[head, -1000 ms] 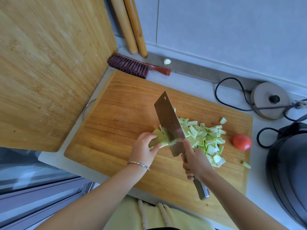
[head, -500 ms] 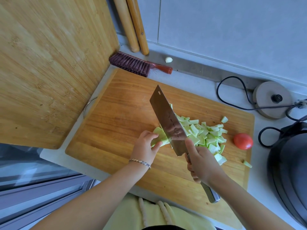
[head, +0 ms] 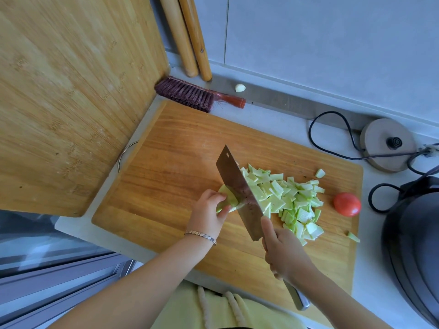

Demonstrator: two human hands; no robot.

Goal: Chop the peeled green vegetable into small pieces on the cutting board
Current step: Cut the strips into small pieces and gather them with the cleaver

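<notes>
The last stub of green vegetable [head: 226,198] is sitting on the cutting board [head: 166,186], pinched under the left hand [head: 209,213], just left of the cleaver [head: 240,193]. The right hand [head: 285,254] is gripping its handle, so the blade's cutting across the stub, fingertips [head: 219,198] looking awfully close.

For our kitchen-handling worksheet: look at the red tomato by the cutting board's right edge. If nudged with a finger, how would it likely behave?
The tomato looks round and smooth, so it would probably roll. It lies at the cutting board edge, so it may drop onto the counter. Its glossy skin suggests it is slippery.
</notes>
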